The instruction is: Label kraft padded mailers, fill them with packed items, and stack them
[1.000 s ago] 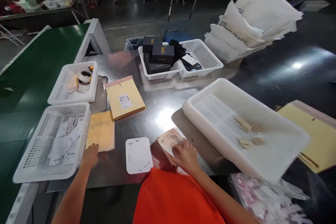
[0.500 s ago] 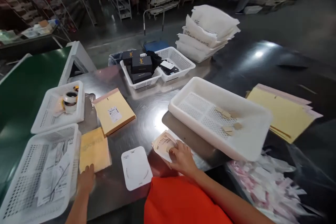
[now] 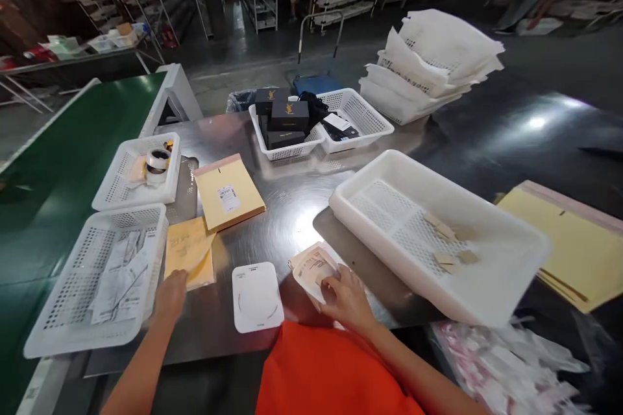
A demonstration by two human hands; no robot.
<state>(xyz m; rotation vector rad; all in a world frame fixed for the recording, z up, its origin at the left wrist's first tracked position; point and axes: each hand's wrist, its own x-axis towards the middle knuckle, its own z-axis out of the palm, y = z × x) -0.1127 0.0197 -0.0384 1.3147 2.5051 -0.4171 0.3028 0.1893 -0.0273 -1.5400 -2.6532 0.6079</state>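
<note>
My left hand (image 3: pixel 171 293) is closed on the lower edge of a yellow padded envelope (image 3: pixel 187 248), whose right side curls upward. Just above it, larger yellow envelopes with a white label (image 3: pixel 228 198) lie stacked. My right hand (image 3: pixel 346 297) pinches the right edge of a cream printed sheet (image 3: pixel 314 270) on top of a small stack near the table's front edge. Between my hands a white rounded card (image 3: pixel 257 297) lies flat on the metal table (image 3: pixel 287 207).
A large white tray (image 3: pixel 438 233) holds small tan pieces. Left are two white baskets (image 3: pixel 163 233) (image 3: pixel 176 168). Black boxes (image 3: pixel 289 115) fill a basket behind. Stacked baskets (image 3: pixel 428 65), more envelopes (image 3: pixel 574 233) and scraps (image 3: pixel 511 363) are at right.
The view has shifted left, so the scene sits further right. The yellow envelope's right side has lifted at my left hand. The cream sheet under my right hand has risen a little.
</note>
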